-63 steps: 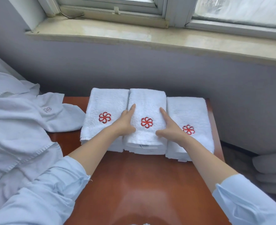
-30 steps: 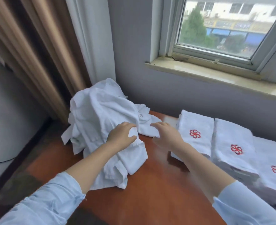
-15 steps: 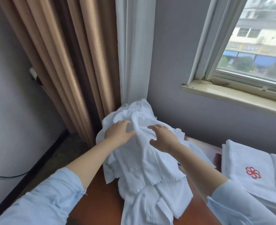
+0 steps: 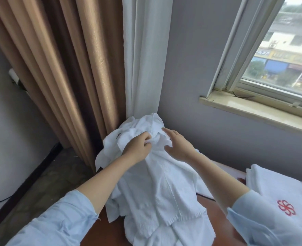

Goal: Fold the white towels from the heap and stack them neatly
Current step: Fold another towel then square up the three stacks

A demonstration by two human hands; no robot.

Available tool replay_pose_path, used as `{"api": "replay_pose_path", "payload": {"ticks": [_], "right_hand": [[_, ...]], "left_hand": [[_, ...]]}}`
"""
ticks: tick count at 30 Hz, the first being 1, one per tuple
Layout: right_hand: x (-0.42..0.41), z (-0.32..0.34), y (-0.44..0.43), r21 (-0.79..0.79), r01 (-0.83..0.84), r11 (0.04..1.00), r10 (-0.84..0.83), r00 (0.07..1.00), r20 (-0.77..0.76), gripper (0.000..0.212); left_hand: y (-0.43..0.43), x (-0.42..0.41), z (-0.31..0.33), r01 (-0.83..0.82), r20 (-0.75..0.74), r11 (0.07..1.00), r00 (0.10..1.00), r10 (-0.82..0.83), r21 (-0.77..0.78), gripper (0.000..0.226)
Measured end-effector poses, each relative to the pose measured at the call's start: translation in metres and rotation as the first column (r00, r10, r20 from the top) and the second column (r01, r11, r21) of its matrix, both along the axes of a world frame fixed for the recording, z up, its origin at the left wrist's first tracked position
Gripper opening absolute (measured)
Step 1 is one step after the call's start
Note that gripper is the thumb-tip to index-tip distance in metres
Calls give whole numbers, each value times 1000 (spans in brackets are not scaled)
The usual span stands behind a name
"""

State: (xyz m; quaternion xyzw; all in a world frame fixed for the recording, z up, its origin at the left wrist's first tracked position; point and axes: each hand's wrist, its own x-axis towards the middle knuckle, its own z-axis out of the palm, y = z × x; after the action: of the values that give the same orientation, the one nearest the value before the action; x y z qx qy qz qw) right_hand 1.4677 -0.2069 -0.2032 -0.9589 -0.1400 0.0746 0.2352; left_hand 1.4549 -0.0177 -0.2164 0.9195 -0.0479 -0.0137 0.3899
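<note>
A heap of crumpled white towels rises from the left end of the red-brown table. My left hand pinches a fold of cloth near the top of the heap. Just to its right my right hand hovers at the heap with fingers spread and loosely bent, touching or almost touching the cloth. A folded white towel with a red flower emblem lies at the right edge, partly behind my right sleeve.
Brown curtains and a white sheer curtain hang behind the heap. A grey wall and a window sill run along the far side. The floor drops away to the left of the table.
My view swung left from the folded towels to the heap. Both hands left the middle folded towel, reached the heap and climbed to its top, where the left now pinches cloth.
</note>
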Motion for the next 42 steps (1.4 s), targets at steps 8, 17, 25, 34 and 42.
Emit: {"api": "replay_pose_path", "payload": {"ticks": [8,17,25,34,42], "right_hand": [[-38,15,-23,197,58,979,-1,961,-276,6],[-137,12,-58,21,133,991,-119,935,-335,24],[-235,26,-83,297,294,908,-122,867,-484,25],[-368,24,-150,289,366,885,-152,812,-563,31],[-496,31,-220,178,502,846,-272,694,-667,47]], "left_hand": [[-32,-33,31,35,-25,837,998,-58,-546,11],[-58,-101,35,61,52,934,998,-46,-353,22],[-76,-168,29,2,168,989,985,23,-148,26],[-147,-277,34,110,222,989,971,-87,-95,26],[-226,-379,38,277,270,960,929,-254,-48,22]]}}
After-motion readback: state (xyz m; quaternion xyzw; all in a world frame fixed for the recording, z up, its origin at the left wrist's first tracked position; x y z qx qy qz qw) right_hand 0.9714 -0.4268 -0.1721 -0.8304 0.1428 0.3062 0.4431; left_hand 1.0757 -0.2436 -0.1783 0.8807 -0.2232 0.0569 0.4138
